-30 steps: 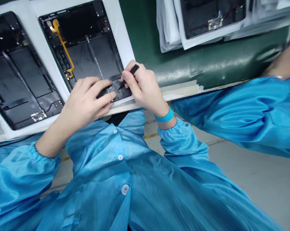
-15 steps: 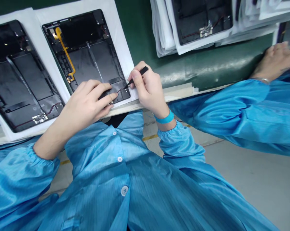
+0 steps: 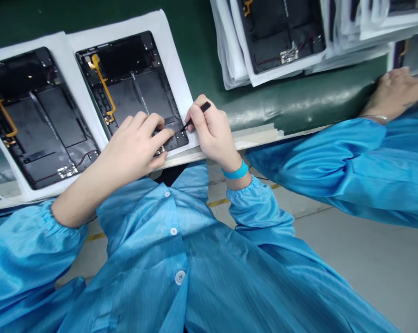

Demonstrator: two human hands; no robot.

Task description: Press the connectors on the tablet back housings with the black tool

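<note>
An opened tablet housing (image 3: 156, 95) lies on a white sheet near the table's edge, showing a yellow flex cable (image 3: 105, 88) and a grey ribbon cable (image 3: 139, 92). Over its lower part rests my left hand (image 3: 134, 143), fingers apart, with index finger and thumb on either side of a small circuit board (image 3: 159, 151) that they partly hide. My right hand (image 3: 212, 132) is closed on slim black tweezers (image 3: 205, 107). Their pointed end reaches down to the housing's lower right corner, close to my left index fingertip. What the tip touches is too small to tell.
Another opened tablet housing (image 3: 63, 115) lies to the left on its own sheet. At the upper right, more housings sit in a stack of white sheets (image 3: 230, 55) on the green mat (image 3: 198, 41). A co-worker's hand (image 3: 392, 95) and blue sleeve (image 3: 334, 157) are at the right.
The view has shifted, so the housings appear a little lower and farther right. My left index finger is more bent and its tip sits slightly farther right. The tweezers stay at the same corner.
</note>
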